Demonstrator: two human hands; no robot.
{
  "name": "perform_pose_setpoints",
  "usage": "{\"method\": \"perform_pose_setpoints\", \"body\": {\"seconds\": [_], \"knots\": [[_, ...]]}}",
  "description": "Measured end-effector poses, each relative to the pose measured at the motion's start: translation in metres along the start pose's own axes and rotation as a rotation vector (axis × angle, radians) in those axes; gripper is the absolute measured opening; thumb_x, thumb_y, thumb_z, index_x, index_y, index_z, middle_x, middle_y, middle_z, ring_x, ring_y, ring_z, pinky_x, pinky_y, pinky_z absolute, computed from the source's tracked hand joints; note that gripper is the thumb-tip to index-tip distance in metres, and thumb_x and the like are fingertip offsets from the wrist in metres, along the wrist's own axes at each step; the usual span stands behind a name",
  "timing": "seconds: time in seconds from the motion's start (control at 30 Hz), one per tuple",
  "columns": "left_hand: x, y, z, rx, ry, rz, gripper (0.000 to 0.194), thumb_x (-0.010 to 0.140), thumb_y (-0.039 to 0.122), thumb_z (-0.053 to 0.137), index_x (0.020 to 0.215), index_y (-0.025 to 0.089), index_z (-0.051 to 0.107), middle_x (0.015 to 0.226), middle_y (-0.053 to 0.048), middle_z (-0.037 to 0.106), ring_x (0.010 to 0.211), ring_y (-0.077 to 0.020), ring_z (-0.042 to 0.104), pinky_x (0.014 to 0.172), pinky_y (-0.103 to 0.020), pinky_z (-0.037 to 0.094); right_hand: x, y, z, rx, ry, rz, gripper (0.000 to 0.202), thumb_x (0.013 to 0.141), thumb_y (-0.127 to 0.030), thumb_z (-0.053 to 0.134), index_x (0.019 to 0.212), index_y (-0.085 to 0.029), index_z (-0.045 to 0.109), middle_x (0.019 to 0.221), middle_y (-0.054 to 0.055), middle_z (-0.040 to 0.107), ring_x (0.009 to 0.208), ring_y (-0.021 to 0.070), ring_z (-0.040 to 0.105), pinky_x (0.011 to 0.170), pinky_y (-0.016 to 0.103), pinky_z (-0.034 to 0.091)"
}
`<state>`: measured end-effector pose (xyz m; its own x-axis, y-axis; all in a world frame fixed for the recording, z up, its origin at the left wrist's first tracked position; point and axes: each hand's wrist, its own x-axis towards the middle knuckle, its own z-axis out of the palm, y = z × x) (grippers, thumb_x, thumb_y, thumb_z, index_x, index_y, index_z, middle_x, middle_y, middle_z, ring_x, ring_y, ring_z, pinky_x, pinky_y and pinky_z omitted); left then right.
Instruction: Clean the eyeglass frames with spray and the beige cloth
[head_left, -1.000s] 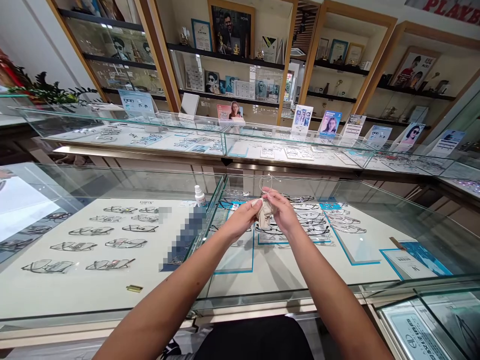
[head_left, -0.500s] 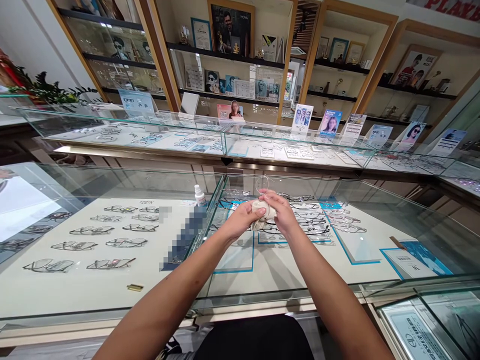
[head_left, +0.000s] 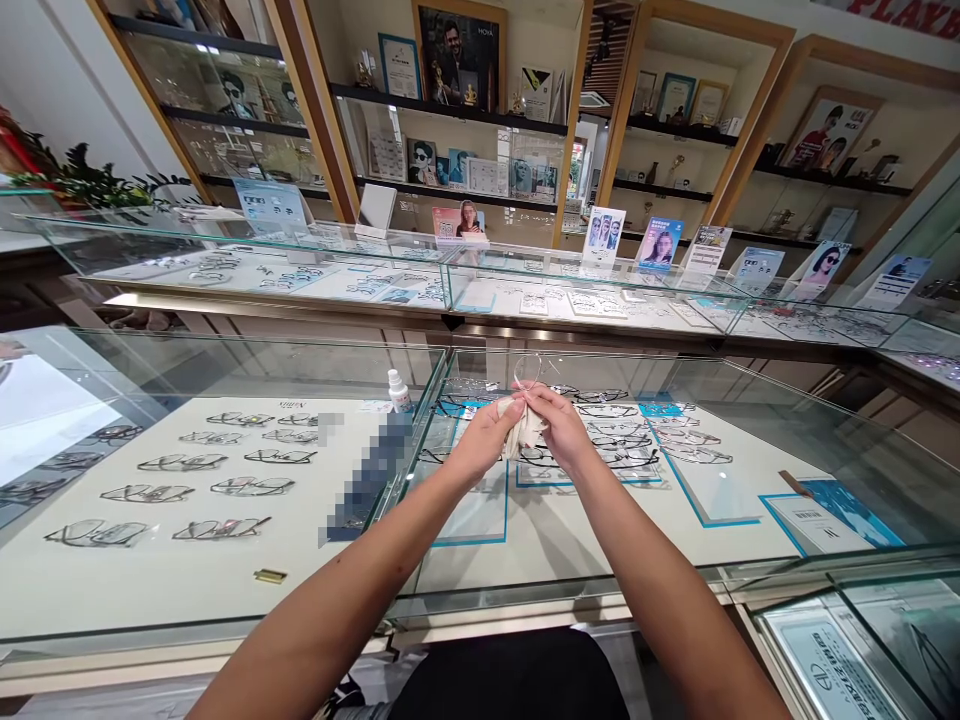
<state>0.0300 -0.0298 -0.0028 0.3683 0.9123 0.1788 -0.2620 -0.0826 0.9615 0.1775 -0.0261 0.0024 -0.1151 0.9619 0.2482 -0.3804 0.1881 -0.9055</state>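
Over the glass counter, my left hand (head_left: 478,442) and my right hand (head_left: 562,425) meet with their fingers closed. A crumpled cream cloth (head_left: 524,432) is bunched between them, its lower folds hanging beneath the fingers. Above the fingertips sticks out a thin round rim of a pair of eyeglasses (head_left: 528,370); the rest of the frame is hidden by the hands and cloth. My left thumb presses on the cloth, while the right fingers pinch around the cloth and the glasses' edge. How the grip divides between the hands is partly hidden.
Beneath my hands, the glass display case (head_left: 555,590) holds rows of eyeglasses (head_left: 622,455). Left of them stand a white spray bottle (head_left: 398,390) and a dark blue strip (head_left: 375,470). A small gold-coloured piece (head_left: 270,576) lies nearby. Another glass counter (head_left: 337,290) runs across behind.
My thumbs and fingers have drawn closer together around the eyeglasses. The cloth's rounded bunch has turned into folds hanging lower between the hands. The arms have barely moved.
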Motion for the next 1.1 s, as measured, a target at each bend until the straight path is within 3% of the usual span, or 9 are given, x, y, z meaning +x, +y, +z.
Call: {"method": "perform_pose_setpoints", "body": {"seconds": [0.1, 0.27, 0.37, 0.53, 0.67, 0.87, 0.93, 1.0, 1.1], "knots": [[0.001, 0.000, -0.003, -0.012, -0.031, -0.002, 0.052, 0.084, 0.068, 0.077, 0.088, 0.017, 0.069, 0.071, 0.001, 0.061, 0.063, -0.0132, 0.048, 0.059, -0.026, 0.037, 0.001, -0.001, -0.001, 0.008, 0.031, -0.021, 0.028, 0.072, -0.050, 0.088, 0.082, -0.025, 0.085, 0.124, 0.009, 0.073, 0.128, 0.0292, 0.060, 0.107, 0.039, 0.049], [-0.001, 0.008, -0.006, 0.002, -0.130, -0.030, 0.051, 0.079, 0.057, 0.086, 0.105, 0.016, 0.069, 0.084, -0.001, 0.065, 0.074, -0.0145, 0.054, 0.067, -0.026, 0.039, 0.003, -0.002, -0.004, 0.006, 0.070, -0.036, 0.026, 0.072, -0.049, 0.088, 0.079, -0.024, 0.086, 0.120, 0.009, 0.074, 0.128, 0.0307, 0.060, 0.107, 0.040, 0.049], [-0.002, 0.010, -0.006, 0.077, -0.111, -0.033, 0.055, 0.076, 0.055, 0.088, 0.106, 0.015, 0.066, 0.084, -0.001, 0.064, 0.070, -0.0126, 0.051, 0.065, -0.025, 0.036, 0.003, -0.001, -0.002, 0.037, 0.094, -0.034, 0.023, 0.069, -0.046, 0.090, 0.076, -0.024, 0.085, 0.116, 0.008, 0.075, 0.124, 0.0297, 0.062, 0.104, 0.038, 0.050], [-0.001, 0.008, -0.002, 0.121, -0.025, 0.049, 0.056, 0.080, 0.065, 0.082, 0.099, 0.016, 0.063, 0.078, 0.000, 0.064, 0.066, -0.0129, 0.051, 0.062, -0.025, 0.037, 0.000, 0.000, 0.003, 0.053, 0.071, -0.011, 0.022, 0.070, -0.044, 0.090, 0.078, -0.025, 0.083, 0.117, 0.006, 0.077, 0.114, 0.0266, 0.065, 0.096, 0.035, 0.053], [-0.001, 0.009, -0.003, 0.101, -0.032, -0.003, 0.056, 0.086, 0.073, 0.070, 0.090, 0.018, 0.059, 0.069, 0.001, 0.061, 0.058, -0.0132, 0.051, 0.057, -0.026, 0.037, 0.000, -0.001, 0.001, 0.049, 0.057, -0.014, 0.019, 0.072, -0.041, 0.088, 0.075, -0.024, 0.082, 0.119, 0.006, 0.077, 0.113, 0.0260, 0.066, 0.094, 0.034, 0.053], [-0.001, 0.019, -0.015, 0.080, -0.201, -0.075, 0.052, 0.080, 0.060, 0.084, 0.102, 0.016, 0.065, 0.083, -0.001, 0.067, 0.072, -0.0135, 0.055, 0.065, -0.025, 0.039, 0.005, 0.002, -0.004, 0.045, 0.118, -0.039, 0.015, 0.072, -0.038, 0.086, 0.074, -0.023, 0.084, 0.112, 0.007, 0.077, 0.119, 0.0269, 0.065, 0.099, 0.034, 0.052], [-0.001, 0.018, -0.015, 0.117, -0.196, -0.068, 0.052, 0.078, 0.056, 0.086, 0.104, 0.016, 0.065, 0.082, 0.000, 0.066, 0.067, -0.0119, 0.052, 0.061, -0.024, 0.036, 0.004, 0.002, -0.002, 0.058, 0.129, -0.031, 0.016, 0.071, -0.038, 0.087, 0.074, -0.023, 0.083, 0.111, 0.006, 0.078, 0.112, 0.0249, 0.066, 0.092, 0.032, 0.055], [-0.001, 0.015, -0.012, 0.162, -0.156, -0.041, 0.051, 0.080, 0.057, 0.084, 0.103, 0.016, 0.063, 0.077, 0.000, 0.066, 0.061, -0.0113, 0.051, 0.057, -0.024, 0.033, 0.002, 0.002, 0.000, 0.075, 0.111, 0.013, 0.020, 0.071, -0.041, 0.088, 0.077, -0.023, 0.082, 0.117, 0.005, 0.077, 0.096, 0.0216, 0.068, 0.075, 0.031, 0.057], [0.000, 0.007, -0.006, 0.197, -0.080, 0.028, 0.051, 0.087, 0.065, 0.074, 0.101, 0.017, 0.061, 0.071, 0.000, 0.066, 0.057, -0.0138, 0.056, 0.056, -0.026, 0.038, -0.002, 0.001, 0.005, 0.113, 0.050, 0.108, 0.028, 0.072, -0.047, 0.088, 0.084, -0.024, 0.080, 0.122, 0.004, 0.077, 0.070, 0.0167, 0.062, 0.049, 0.029, 0.047]]}}
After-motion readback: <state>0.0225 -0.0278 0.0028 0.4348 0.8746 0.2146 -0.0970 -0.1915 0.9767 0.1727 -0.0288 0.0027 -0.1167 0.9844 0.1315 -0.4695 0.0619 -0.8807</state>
